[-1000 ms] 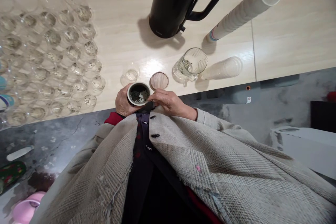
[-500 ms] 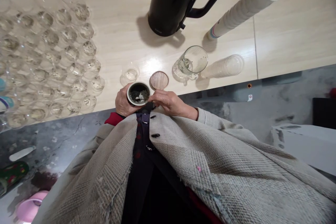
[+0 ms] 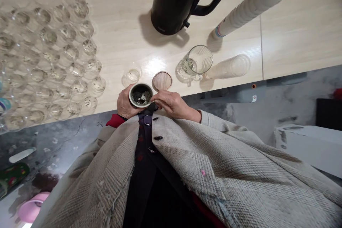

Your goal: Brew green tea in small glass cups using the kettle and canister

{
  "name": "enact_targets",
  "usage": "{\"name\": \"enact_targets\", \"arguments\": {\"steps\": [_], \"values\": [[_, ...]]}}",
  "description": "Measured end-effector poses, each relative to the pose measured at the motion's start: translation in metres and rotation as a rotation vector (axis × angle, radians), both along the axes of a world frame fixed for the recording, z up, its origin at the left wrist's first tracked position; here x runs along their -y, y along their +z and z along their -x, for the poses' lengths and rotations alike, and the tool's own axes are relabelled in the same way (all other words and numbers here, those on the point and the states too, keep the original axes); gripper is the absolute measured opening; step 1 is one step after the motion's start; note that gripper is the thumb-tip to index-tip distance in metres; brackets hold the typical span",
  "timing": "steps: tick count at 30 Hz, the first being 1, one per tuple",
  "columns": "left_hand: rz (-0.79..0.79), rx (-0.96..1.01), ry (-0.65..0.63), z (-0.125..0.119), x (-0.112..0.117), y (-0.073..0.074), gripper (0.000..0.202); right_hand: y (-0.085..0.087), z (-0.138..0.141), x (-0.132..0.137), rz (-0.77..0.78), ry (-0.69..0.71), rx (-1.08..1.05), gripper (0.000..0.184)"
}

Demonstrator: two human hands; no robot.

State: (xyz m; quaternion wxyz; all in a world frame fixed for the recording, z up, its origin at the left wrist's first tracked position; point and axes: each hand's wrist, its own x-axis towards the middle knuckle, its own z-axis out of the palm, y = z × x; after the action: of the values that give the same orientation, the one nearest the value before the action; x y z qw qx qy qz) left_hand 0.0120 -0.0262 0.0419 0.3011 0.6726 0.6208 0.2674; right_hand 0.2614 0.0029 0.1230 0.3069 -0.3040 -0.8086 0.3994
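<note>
My left hand (image 3: 125,102) cradles a small white cup (image 3: 140,95) from below. Dark wet tea leaves lie inside the cup. The fingertips of my right hand (image 3: 173,104) press against the cup's right side. Just beyond the cup are a round wooden lid (image 3: 162,81) and a small glass holding pale liquid (image 3: 133,75). Further right, a glass mug with a ribbed infuser (image 3: 196,63) stands near a stack of clear plastic cups (image 3: 229,67).
Rows of small glasses (image 3: 53,53) fill the left of the light wood table (image 3: 120,32). A black vacuum flask (image 3: 176,1) and a long stack of paper cups (image 3: 248,9) stand at the far side. Below the table edge lie a grey floor and a pink basin (image 3: 33,211).
The whole view has shifted slightly, with the table items sitting a little higher in the frame. Both hands stay on the cup, and nothing on the table has moved.
</note>
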Motion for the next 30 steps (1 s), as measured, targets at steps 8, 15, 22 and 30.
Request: {"name": "enact_targets", "arguments": {"steps": [8,15,22,30], "values": [[-0.029,-0.018,-0.018,0.000,0.002,-0.001,0.105,0.002,0.001,0.002,0.644,-0.336,-0.308,0.033],[-0.024,-0.054,-0.006,-0.001,0.005,0.000,0.105,0.007,-0.001,-0.001,0.917,-0.506,-0.560,0.038],[-0.075,-0.050,-0.034,0.001,0.007,-0.006,0.106,0.011,-0.008,-0.010,0.864,-0.545,-0.592,0.038],[-0.096,-0.004,-0.061,0.003,0.006,-0.006,0.103,0.034,-0.004,-0.021,0.344,-0.583,-0.561,0.024]]}}
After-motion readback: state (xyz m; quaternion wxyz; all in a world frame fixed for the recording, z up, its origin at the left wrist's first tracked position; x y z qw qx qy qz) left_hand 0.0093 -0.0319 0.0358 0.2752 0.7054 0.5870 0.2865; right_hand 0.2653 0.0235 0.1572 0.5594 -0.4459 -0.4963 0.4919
